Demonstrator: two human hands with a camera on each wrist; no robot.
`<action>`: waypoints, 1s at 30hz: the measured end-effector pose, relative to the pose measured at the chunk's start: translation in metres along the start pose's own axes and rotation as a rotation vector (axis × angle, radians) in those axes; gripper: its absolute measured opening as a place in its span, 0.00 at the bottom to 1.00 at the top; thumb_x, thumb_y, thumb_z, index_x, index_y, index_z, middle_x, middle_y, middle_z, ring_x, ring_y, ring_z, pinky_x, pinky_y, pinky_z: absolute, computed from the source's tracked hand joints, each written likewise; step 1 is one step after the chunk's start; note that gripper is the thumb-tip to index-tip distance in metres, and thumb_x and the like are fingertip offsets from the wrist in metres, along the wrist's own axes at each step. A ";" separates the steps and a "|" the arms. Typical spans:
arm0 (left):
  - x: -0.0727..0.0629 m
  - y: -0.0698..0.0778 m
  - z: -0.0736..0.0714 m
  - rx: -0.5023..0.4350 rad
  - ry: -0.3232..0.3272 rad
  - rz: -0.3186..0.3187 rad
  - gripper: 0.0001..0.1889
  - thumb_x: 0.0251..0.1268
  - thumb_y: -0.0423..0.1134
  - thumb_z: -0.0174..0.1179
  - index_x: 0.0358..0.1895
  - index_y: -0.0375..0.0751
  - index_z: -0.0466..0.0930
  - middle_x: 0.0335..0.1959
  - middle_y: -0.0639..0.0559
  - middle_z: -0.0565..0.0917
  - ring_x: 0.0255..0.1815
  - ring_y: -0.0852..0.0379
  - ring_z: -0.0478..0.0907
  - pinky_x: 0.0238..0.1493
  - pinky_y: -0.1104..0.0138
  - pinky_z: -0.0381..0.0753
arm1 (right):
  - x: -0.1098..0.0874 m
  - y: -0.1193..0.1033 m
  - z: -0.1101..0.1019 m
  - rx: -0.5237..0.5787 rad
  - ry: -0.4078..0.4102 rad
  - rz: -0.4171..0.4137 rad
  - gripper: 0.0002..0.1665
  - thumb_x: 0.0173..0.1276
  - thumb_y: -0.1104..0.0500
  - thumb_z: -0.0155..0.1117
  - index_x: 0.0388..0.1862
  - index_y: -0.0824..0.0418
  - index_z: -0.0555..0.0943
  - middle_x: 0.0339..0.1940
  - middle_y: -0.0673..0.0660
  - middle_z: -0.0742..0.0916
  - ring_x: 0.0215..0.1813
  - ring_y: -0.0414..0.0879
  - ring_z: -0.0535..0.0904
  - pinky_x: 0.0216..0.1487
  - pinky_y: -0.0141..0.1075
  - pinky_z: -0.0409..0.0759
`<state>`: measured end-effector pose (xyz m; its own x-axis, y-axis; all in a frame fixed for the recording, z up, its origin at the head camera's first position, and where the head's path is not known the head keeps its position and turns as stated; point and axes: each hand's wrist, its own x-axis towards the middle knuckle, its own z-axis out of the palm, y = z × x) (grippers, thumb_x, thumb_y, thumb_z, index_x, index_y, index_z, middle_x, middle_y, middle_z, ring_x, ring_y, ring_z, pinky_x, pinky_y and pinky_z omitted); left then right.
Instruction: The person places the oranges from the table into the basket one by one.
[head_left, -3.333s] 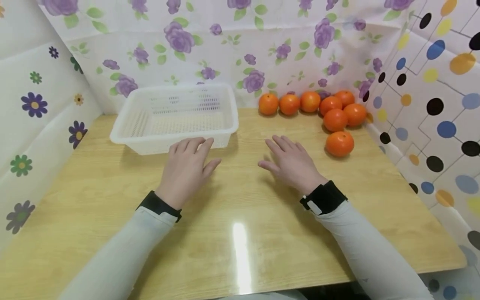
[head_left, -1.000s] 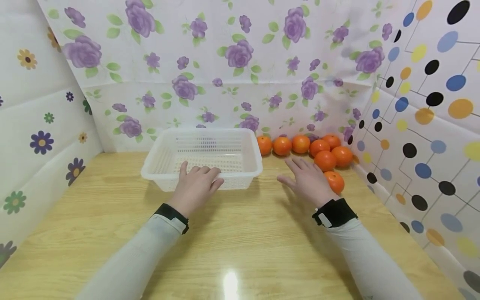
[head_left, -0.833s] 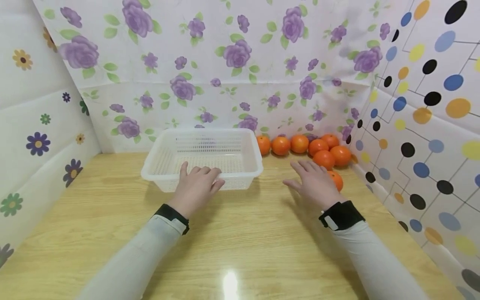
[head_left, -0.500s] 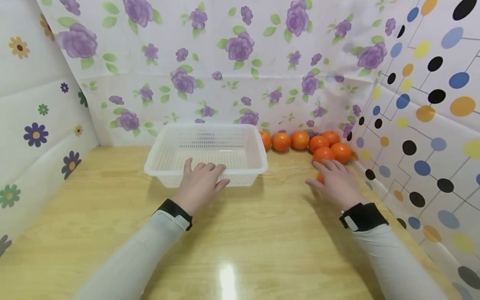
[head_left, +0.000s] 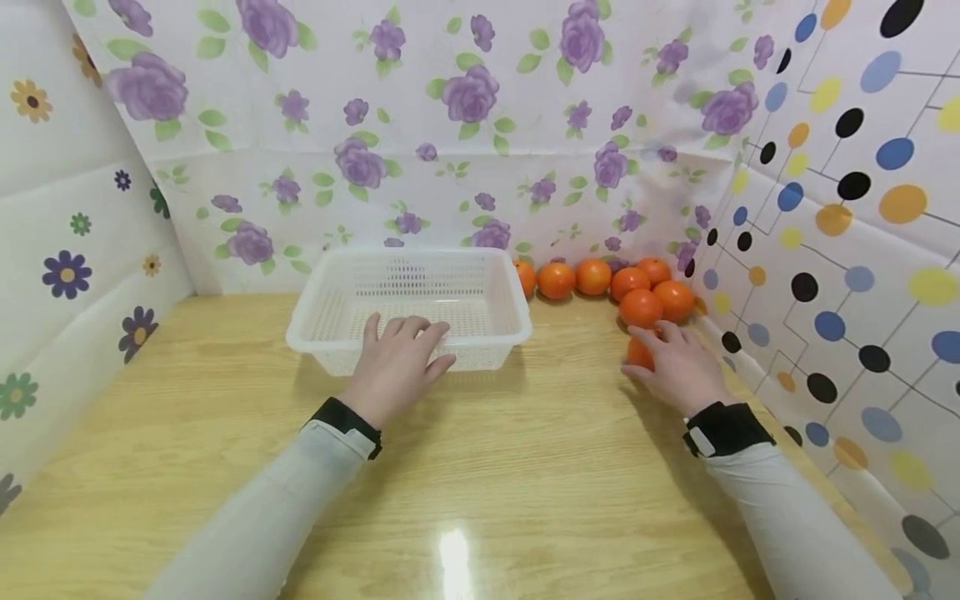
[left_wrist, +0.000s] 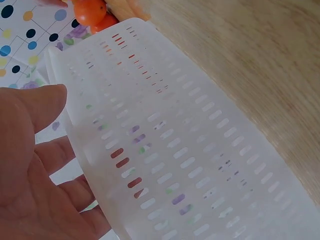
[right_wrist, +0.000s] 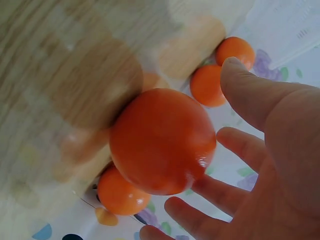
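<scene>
My left hand (head_left: 393, 367) is at the front rim of a white plastic basket (head_left: 491, 354), its fingertips over the edge and thumb outside. In the left wrist view, the fingers (left_wrist: 57, 154) pass behind the rim of the slotted basket wall (left_wrist: 195, 130), with the thumb apart from them. My right hand (head_left: 686, 375) reaches around the nearest orange (head_left: 639, 353), covering part of it from above. In the right wrist view that orange (right_wrist: 162, 142) lies between spread fingers (right_wrist: 220, 192) and a thumb held away from it. The basket holds nothing visible.
More oranges (head_left: 593, 276) line the back edge and cluster at the back right corner. A flowered sheet (head_left: 420, 100) hangs behind the wooden table (head_left: 480, 467); a dotted sheet (head_left: 862, 250) borders its right side.
My right hand has moved right and come down around the nearest orange. My left hand reached the basket's front rim earlier and has stayed there over the last second.
</scene>
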<state>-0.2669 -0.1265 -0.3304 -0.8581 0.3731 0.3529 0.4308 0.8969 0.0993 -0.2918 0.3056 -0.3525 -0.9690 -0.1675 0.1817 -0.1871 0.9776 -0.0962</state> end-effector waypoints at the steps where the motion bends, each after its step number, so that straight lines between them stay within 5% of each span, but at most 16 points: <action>1: -0.001 0.000 0.000 0.000 0.006 -0.002 0.29 0.84 0.57 0.64 0.77 0.46 0.78 0.70 0.40 0.82 0.74 0.33 0.74 0.80 0.27 0.51 | 0.001 0.001 0.001 -0.003 -0.001 0.002 0.45 0.77 0.42 0.76 0.84 0.58 0.72 0.78 0.77 0.70 0.74 0.80 0.66 0.71 0.77 0.68; 19: -0.004 -0.009 -0.002 -0.019 0.003 -0.027 0.29 0.85 0.57 0.62 0.78 0.48 0.77 0.72 0.40 0.80 0.76 0.34 0.72 0.81 0.28 0.49 | 0.008 0.003 0.006 0.039 0.023 0.029 0.42 0.78 0.52 0.76 0.84 0.61 0.69 0.75 0.79 0.70 0.67 0.81 0.73 0.61 0.76 0.77; 30: -0.003 -0.010 -0.001 -0.001 0.008 -0.017 0.27 0.85 0.55 0.62 0.77 0.47 0.78 0.70 0.40 0.82 0.74 0.33 0.74 0.80 0.28 0.51 | 0.007 0.005 0.011 0.043 0.106 -0.012 0.34 0.73 0.59 0.79 0.73 0.65 0.76 0.63 0.79 0.74 0.52 0.78 0.80 0.54 0.70 0.82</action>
<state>-0.2681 -0.1370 -0.3316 -0.8632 0.3558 0.3583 0.4163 0.9030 0.1064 -0.3018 0.3074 -0.3626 -0.9445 -0.1626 0.2856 -0.2075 0.9690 -0.1345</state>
